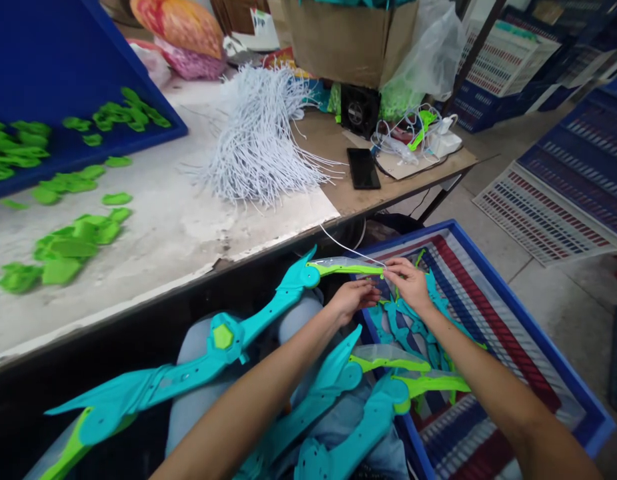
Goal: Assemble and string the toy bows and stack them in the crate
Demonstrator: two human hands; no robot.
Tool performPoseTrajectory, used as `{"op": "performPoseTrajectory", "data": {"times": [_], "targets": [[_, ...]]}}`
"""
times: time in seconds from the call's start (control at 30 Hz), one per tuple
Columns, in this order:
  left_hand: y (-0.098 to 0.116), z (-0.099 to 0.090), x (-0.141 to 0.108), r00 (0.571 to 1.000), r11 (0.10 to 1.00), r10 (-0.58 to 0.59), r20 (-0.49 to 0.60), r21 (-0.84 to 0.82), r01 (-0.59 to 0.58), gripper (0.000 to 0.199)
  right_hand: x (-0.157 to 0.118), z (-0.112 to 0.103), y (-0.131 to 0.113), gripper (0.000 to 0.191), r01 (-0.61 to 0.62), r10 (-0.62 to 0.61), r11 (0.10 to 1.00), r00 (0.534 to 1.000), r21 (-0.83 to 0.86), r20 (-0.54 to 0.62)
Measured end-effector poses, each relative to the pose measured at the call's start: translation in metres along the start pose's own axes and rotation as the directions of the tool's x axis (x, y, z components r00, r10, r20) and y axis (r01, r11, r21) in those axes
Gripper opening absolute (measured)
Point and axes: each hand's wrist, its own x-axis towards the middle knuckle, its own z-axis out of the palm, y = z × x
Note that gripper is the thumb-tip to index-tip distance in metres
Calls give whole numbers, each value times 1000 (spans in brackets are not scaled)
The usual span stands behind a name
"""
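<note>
A long teal toy bow (188,370) with green tips lies across the lap. At its right green tip (351,269), my right hand (408,283) pinches a thin white string (345,247), which arcs away to the left. My left hand (355,299) is just below and left of the right one, its fingers bent together near the tip; what they hold, if anything, is too small to make out. More teal and green bow pieces (358,427) rest on the legs beneath my forearms.
White strings (268,140) are heaped on the table (178,233), beside green parts (68,247) and a blue tray (103,60). A phone (363,168) lies near the edge. A blue-rimmed crate (528,300) holding teal pieces stands at the right.
</note>
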Motion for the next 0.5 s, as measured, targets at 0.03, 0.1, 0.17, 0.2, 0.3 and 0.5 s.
{"op": "performPoseTrajectory", "data": {"times": [0.03,0.1,0.17,0.2,0.3,0.5], "targets": [[-1,2,2,1000,1000,-4,5,-6,4,11,0,0,-1,17,14,-14,1000,1000,-16,3],[-2,5,5,1000,1000,-8,17,-19,8,11,0,0,-2,17,38,-38,998,999,-48,15],[-2,9,8,999,1000,-4,32,-31,5,11,-1,0,-3,16,64,-62,995,998,-74,34],[-2,11,8,999,999,-1,40,-36,3,10,-2,0,-2,15,76,-73,994,996,-82,44],[-1,16,10,998,999,9,63,-39,-7,13,-5,0,1,14,89,-84,993,995,-77,62],[0,21,16,997,998,42,63,42,-45,14,-6,-1,2,15,122,-110,987,987,-102,114]]}}
